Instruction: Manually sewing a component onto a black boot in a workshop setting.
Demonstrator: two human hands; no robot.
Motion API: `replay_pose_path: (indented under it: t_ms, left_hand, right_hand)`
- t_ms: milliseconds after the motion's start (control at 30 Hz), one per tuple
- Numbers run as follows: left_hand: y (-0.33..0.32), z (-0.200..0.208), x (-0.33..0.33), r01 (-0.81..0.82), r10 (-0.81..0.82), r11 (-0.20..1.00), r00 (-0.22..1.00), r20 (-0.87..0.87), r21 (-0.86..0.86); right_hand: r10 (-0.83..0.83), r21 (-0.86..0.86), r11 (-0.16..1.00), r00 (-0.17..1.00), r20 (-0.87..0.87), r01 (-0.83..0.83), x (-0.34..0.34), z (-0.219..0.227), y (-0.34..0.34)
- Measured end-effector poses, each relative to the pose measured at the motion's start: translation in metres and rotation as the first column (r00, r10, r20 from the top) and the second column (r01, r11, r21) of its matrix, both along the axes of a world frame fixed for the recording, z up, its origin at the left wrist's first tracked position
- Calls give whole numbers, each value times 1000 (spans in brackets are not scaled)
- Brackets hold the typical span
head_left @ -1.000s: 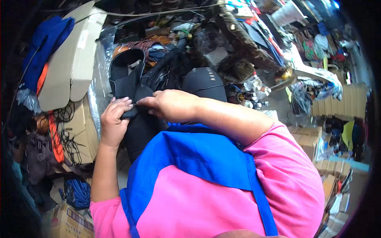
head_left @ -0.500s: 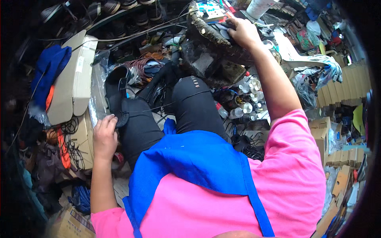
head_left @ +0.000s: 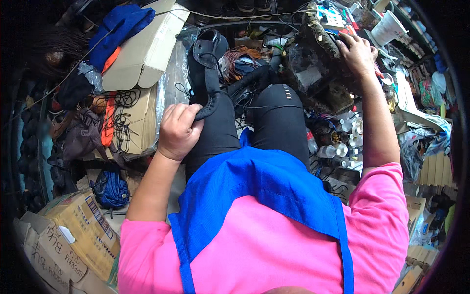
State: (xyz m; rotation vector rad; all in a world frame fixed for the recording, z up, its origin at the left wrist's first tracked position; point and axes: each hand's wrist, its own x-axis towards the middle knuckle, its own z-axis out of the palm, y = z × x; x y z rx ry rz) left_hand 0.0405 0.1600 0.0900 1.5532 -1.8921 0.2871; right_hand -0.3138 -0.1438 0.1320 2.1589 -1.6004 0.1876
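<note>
The workshop floor was crowded with clutter: a flat cardboard piece (head_left: 147, 56) stood to the left with a blue cloth (head_left: 122, 29) draped by its upper edge, an orange strip (head_left: 107, 125) hung below, and a blue bag (head_left: 111, 188) sat above a cardboard box (head_left: 83, 223). Small bottles (head_left: 338, 152) were gathered beyond the right knee. The person sat in black trousers (head_left: 281, 125), a blue apron (head_left: 254, 171) and a pink shirt (head_left: 274, 235).

A black shoe (head_left: 197, 68) lay lengthwise over and beyond the left thigh, its open top pointing away from the body. The left hand (head_left: 177, 131) had its grip closed on the shoe's near end, fingers curled over the dark edge. The right hand (head_left: 358, 55) reached far forward to the rough-edged bench (head_left: 318, 41), palm down with fingers bent, near a white cup (head_left: 388, 29); whether its grip held anything could not be told. A thin dark cord (head_left: 271, 106) crossed the right thigh.
</note>
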Motion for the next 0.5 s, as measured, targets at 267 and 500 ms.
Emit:
replay_pose_path:
  t_ms: [267, 500]
  left_hand:
    - [-2, 2, -28, 57, -58, 998, 998, -22, -39]
    - [-19, -11, -52, 210, -212, 977, 976, 56, 35]
  right_hand:
    - [316, 208, 553, 434, 843, -807, 106, -15, 134]
    - [-20, 141, 804, 210, 977, -578, 91, -57, 125]
